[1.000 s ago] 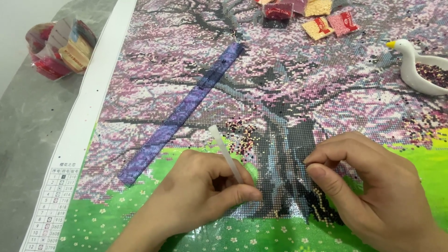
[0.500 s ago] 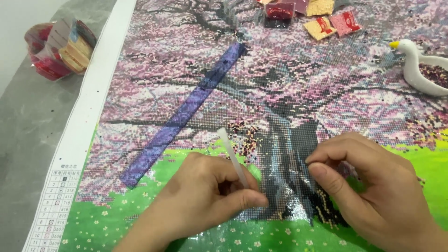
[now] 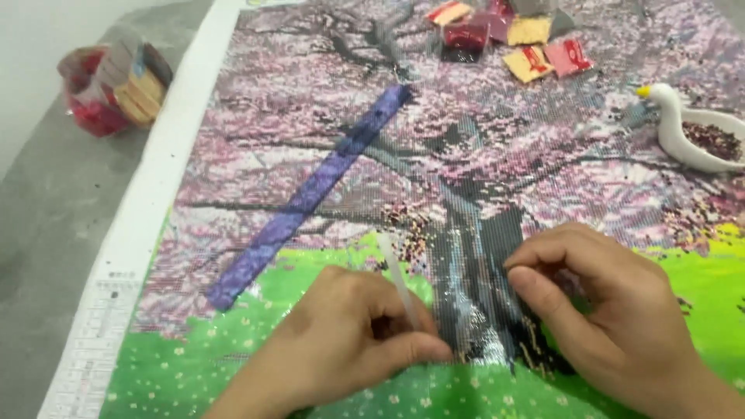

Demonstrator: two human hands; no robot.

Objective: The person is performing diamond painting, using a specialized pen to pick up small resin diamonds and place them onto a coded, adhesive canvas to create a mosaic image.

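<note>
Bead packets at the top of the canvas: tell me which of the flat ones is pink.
The pink packet, rightmost of the flat ones, beside the yellow packet. The other yellow packet and the dark red packet lie farther left.

Swan dish (image 3: 683,132) (beads inside); bead packets (image 3: 535,43); purple strip (image 3: 310,194)

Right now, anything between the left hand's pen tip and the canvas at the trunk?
Nothing visible. The left hand holds the white applicator pen tilted, its tip hidden behind the thumb at the dark tree trunk of the diamond-painting canvas. The right hand pinches the film edge beside it, not across the pen's path.
</note>
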